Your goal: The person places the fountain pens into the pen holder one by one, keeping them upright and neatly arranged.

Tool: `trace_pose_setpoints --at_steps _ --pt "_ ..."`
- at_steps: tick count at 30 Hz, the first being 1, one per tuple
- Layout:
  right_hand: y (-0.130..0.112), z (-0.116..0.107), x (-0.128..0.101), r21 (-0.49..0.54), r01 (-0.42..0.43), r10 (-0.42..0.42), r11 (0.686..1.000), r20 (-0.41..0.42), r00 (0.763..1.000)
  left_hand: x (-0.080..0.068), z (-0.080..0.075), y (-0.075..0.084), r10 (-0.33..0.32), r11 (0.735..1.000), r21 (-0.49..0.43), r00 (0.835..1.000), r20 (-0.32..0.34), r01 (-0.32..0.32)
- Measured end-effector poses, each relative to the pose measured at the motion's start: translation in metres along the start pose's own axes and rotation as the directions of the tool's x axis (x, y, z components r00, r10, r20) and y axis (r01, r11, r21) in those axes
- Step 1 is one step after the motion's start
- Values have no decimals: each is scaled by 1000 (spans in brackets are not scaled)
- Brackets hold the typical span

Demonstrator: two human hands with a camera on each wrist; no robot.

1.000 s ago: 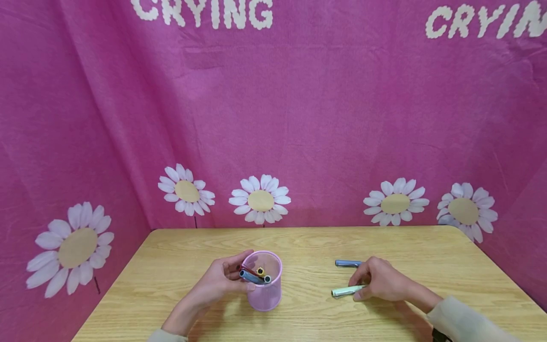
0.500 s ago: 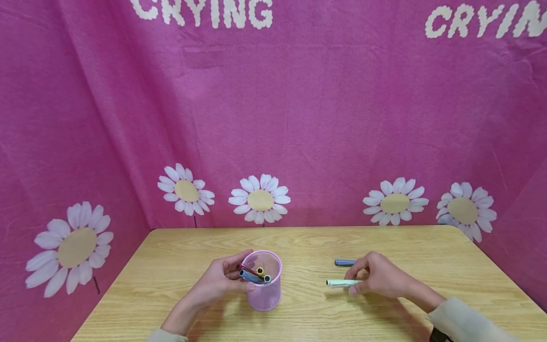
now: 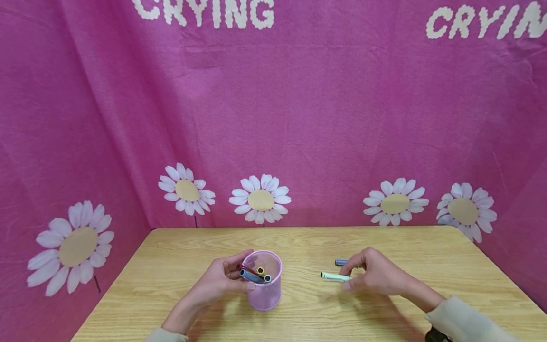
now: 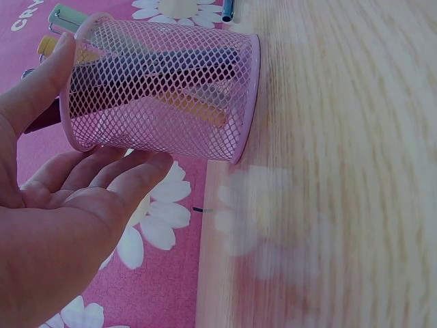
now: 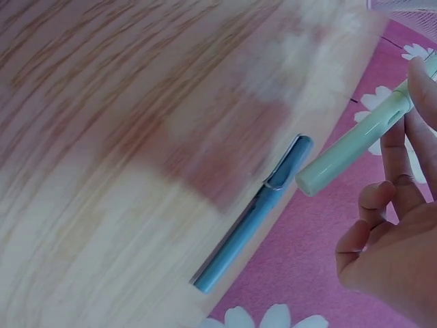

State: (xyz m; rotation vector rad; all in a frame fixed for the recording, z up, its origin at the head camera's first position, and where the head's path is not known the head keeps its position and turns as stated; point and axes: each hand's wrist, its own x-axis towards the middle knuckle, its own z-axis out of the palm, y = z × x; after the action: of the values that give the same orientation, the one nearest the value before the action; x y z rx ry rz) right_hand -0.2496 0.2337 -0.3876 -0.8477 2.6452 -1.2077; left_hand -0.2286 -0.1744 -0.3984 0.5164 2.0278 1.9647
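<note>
A pink mesh cup (image 3: 265, 285) (image 4: 160, 99) stands on the wooden table (image 3: 299, 313), with several pens leaning inside it. My left hand (image 3: 222, 280) (image 4: 75, 198) cups its left side, thumb at the rim, fingers against the mesh. My right hand (image 3: 376, 275) (image 5: 396, 232) pinches a pale green pen (image 3: 335, 277) (image 5: 355, 143) and holds it just above the table, its tip pointing left toward the cup. A blue pen (image 3: 342, 262) (image 5: 249, 222) lies flat on the table just behind that hand.
Pink cloth with white daisies (image 3: 260, 199) hangs as a backdrop behind and beside the table. The table's far edge (image 3: 299, 229) meets the cloth. Bare wood lies between the cup and the right hand.
My right hand has lifted the green pen off the table and carried it left toward the cup. The left hand and the cup have stayed still.
</note>
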Motion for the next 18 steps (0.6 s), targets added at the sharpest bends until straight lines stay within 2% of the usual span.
trace_pose_setpoints --at_steps 11,18 --pt "-15 -1 5 6 21 -21 1000 -20 1000 0 0 0 4 1000 6 1000 -2 -4" --pt "-28 -1 10 2 -15 15 1000 -48 999 1 0 0 -3 1000 0 1000 -4 3"
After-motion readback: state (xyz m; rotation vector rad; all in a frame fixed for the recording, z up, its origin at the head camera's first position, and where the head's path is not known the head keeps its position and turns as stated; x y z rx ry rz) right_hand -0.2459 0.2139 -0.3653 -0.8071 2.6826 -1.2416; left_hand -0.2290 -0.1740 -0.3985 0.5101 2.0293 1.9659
